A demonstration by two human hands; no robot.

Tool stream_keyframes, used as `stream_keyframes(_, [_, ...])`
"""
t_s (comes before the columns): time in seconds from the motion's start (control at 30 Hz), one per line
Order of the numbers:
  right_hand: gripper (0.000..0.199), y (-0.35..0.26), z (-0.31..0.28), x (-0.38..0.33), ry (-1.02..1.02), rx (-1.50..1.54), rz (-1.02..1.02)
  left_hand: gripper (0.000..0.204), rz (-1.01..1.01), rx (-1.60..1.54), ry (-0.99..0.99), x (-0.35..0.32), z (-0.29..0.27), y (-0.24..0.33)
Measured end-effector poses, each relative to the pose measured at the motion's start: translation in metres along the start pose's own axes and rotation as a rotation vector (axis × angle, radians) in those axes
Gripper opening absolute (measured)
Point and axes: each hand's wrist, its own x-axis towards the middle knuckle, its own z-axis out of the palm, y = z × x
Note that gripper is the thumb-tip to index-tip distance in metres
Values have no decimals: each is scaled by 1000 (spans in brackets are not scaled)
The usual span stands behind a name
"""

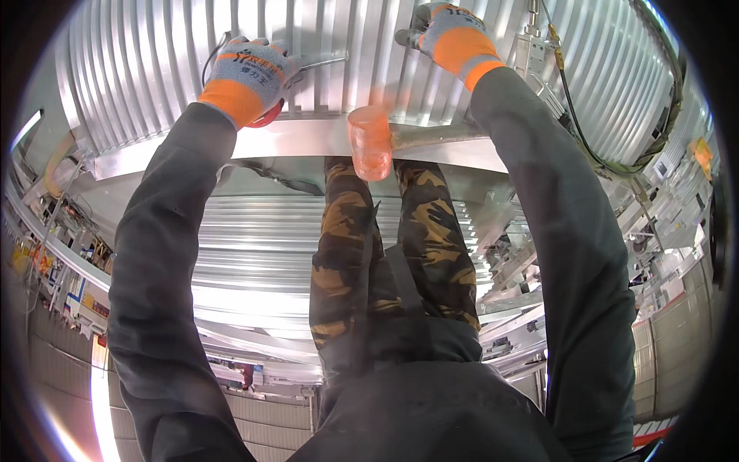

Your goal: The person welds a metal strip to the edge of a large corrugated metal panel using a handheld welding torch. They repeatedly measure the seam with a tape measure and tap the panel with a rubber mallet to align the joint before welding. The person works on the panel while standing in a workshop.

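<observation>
Broadly, ridged metal bars (339, 27): spread beneath and between the fingers of the wearer's left hand (254, 73) and right hand (454, 38); likely stiff and slippery, best taken by the raised ribs.
Pale metal rail (308, 138): runs crosswise, nearer the body than both sets of fingers; probably rigid.
Orange mallet (369, 142): between the two hands but bodyward of the fingers, which do not touch its head; the handle (431, 136) passes out of sight by the right sleeve (531, 154). Probably head-heavy, so the handle is the place to hold.
Right fingers: thumb apart, tips partly out of view, at the bars; whether they grasp anything cannot be told.
Left fingers: bent over the bars, their grip hidden, so clenched or loose cannot be told.
Red item (267, 115): peeks out under the left hand's heel; seemingly hard, small enough for one palm.
Thin metal rod (327, 63): juts rightward beside the left fingers; likely stiff, easiest held near their end.
</observation>
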Motion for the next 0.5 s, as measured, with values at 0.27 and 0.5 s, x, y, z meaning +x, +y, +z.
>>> stream_keyframes(0.27, [58, 3, 5, 6, -51, 37, 16, 23, 79, 101, -57, 11, 4, 0])
stream_keyframes(0.5, [55, 17, 28, 15, 94, -23, -4, 25, 73, 77, -48, 13, 2, 1])
